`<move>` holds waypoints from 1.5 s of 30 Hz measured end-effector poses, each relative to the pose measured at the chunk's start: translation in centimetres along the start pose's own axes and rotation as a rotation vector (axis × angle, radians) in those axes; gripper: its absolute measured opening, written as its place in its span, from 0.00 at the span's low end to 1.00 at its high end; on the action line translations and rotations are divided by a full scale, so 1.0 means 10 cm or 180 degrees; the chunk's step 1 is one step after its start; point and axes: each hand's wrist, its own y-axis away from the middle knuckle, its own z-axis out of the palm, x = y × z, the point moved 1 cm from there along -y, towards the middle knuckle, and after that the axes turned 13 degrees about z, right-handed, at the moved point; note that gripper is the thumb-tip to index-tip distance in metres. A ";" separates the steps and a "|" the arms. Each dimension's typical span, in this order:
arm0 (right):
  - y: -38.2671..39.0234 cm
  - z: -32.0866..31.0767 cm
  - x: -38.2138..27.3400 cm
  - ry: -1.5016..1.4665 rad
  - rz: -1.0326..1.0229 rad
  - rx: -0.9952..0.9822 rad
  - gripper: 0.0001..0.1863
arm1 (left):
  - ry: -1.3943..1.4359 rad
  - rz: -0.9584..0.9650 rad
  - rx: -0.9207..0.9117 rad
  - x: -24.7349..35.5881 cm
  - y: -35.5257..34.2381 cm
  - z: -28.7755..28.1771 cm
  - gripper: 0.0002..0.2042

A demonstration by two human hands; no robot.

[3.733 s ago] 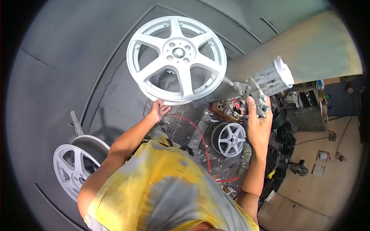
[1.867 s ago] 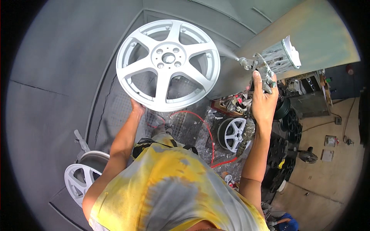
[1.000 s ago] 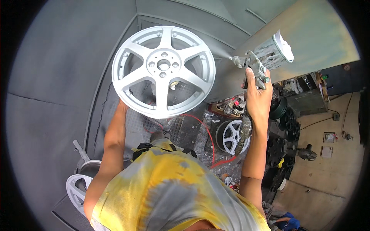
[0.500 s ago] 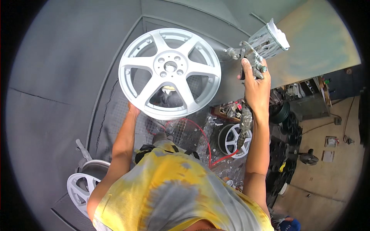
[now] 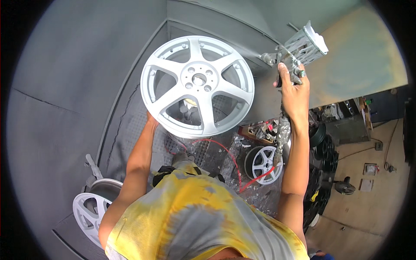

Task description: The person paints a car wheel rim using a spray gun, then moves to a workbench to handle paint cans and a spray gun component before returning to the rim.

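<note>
A white multi-spoke car wheel rim (image 5: 207,112) faces up in front of me, raised above the floor on a support that is mostly hidden. My left hand (image 5: 151,120) reaches to its near left edge; the fingers are out of sight behind the rim. In my right hand (image 5: 295,93) is a paint-spattered spray gun (image 5: 286,58), held to the right of the wheel with its nozzle toward it. Faint mist spreads from the nozzle. A paint-streaked cup (image 5: 303,45) with a white lining sits on the gun.
A red hose (image 5: 255,178) runs across the floor below the gun. Another white wheel (image 5: 265,164) stands near a box of clutter (image 5: 259,133), and one more (image 5: 91,212) is at lower left. Grey walls (image 5: 65,65) close in the left and far sides. Dark wheels line the right.
The wheel has turned clockwise and appears slightly farther right. The spray gun and my right hand have shifted a little right and lower in the picture.
</note>
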 end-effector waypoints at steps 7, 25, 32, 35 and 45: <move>0.00 0.24 -0.25 -0.0278 -0.0005 -0.0420 0.15 | -0.0004 0.0039 -0.0008 0.02 -0.05 -0.02 0.16; -0.23 0.61 -0.48 0.0140 -0.0281 -0.0455 0.16 | -0.0039 0.0080 -0.0034 0.05 -0.03 0.02 0.16; -0.12 0.49 -0.53 0.0224 -0.0132 -0.0734 0.15 | -0.0035 0.0098 0.0010 0.03 0.00 0.00 0.16; 0.03 0.41 -0.60 0.0227 -0.0092 -0.1023 0.14 | -0.0023 0.0150 0.0039 0.05 -0.04 -0.02 0.16; 0.33 0.81 -0.87 -0.0436 -0.0128 -0.1878 0.12 | -0.0112 0.0360 0.0129 0.04 -0.05 -0.02 0.16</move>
